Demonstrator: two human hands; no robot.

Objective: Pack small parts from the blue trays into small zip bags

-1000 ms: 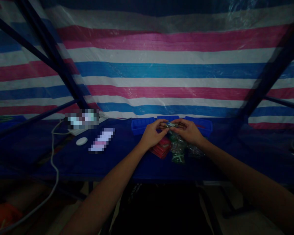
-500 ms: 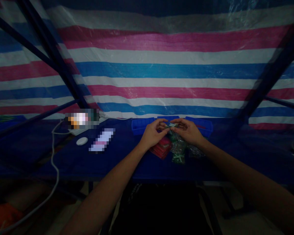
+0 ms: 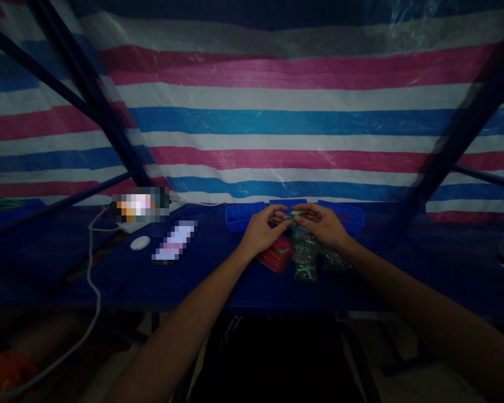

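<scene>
My left hand (image 3: 264, 228) and my right hand (image 3: 323, 224) meet above the blue table, thumbs and fingers pinched on a small green packet (image 3: 294, 215) with a pale mark. Its exact kind is too small and dark to make out. Below my left hand lies a pile of red packets (image 3: 276, 257). Clear plastic packets with green contents (image 3: 306, 257) lie under and between the hands. Beside them, below my right wrist, is another clear plastic packet (image 3: 335, 259), partly covered by the arm.
Behind the hands stand blue bins (image 3: 239, 218), (image 3: 353, 217). To the left are a blurred-out phone (image 3: 175, 242), a white oval object (image 3: 140, 243) and a white cable (image 3: 91, 268). Striped sheeting (image 3: 277, 120) and blue frame bars (image 3: 109, 134) enclose the table (image 3: 252, 294).
The small green packet has shifted slightly between my fingertips, its pale mark now nearer the right hand. Both hands stay in almost the same place.
</scene>
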